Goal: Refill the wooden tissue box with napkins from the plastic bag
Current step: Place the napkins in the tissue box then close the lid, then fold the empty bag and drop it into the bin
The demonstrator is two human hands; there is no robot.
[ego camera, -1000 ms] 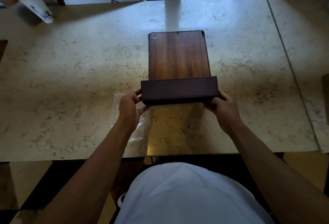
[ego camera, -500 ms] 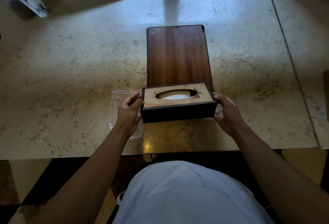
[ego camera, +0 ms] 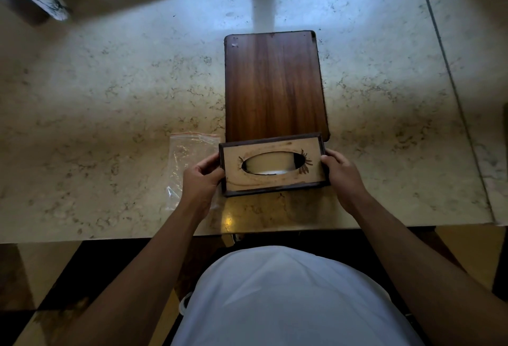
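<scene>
Two hands, left hand (ego camera: 202,180) and right hand (ego camera: 341,176), are clamping the dark-framed wooden tissue box (ego camera: 273,165) by its ends; advise lowering level onto the marble surface (ego camera: 110,98), clear of the emptied clear plastic bag (ego camera: 189,153).

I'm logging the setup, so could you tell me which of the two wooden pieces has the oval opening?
The wooden tissue box held between both hands has it; the flat wooden board behind it is solid.

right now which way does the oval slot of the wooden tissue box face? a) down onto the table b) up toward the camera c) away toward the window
b: the oval slot shows openly on the light top panel of the wooden tissue box, held at its ends by the left hand and right hand.
</scene>
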